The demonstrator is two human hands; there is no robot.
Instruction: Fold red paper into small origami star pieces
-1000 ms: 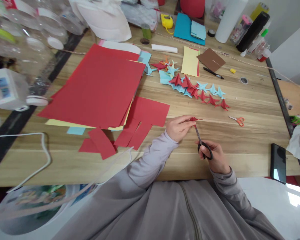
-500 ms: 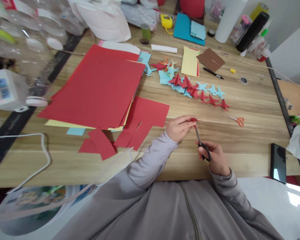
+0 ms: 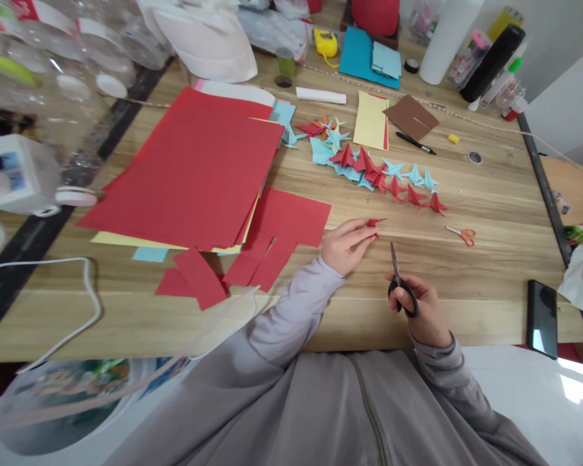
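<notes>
- Smartphone (image 3: 541,317), dark, at the near right edge of the wooden table (image 3: 495,285).
- Right hand (image 3: 423,312), fingers curled round the handle loops of what it holds, thumb on the near side.
- Black-handled scissors (image 3: 395,275), in the right hand, blades pointing away from the body; tip just beside the left fingertips, apart from the paper there.
- Red paper strips (image 3: 205,279), several, some overlapping, on the table left of the left forearm.
- Left hand (image 3: 346,247), fingers extended close together, fingertips pinching a small item.
- Folded red paper piece (image 3: 373,222), partly hidden by the left fingertips, one thin point projecting to the right.
- Small scissors (image 3: 467,237), orange handles, lying right of the hands.
- Large red paper sheets (image 3: 184,168), stacked over yellow and other paper, at left.
- Origami cranes (image 3: 369,169), red and light blue, in uneven rows beyond the hands.
- Black pen (image 3: 415,143), touching or just beside brown paper (image 3: 411,118); which, cannot be told.
- Yellow paper slips (image 3: 370,120), left of the brown paper.
- Yellow tape measure (image 3: 325,43), beside teal paper (image 3: 354,55), towards the far edge.
</notes>
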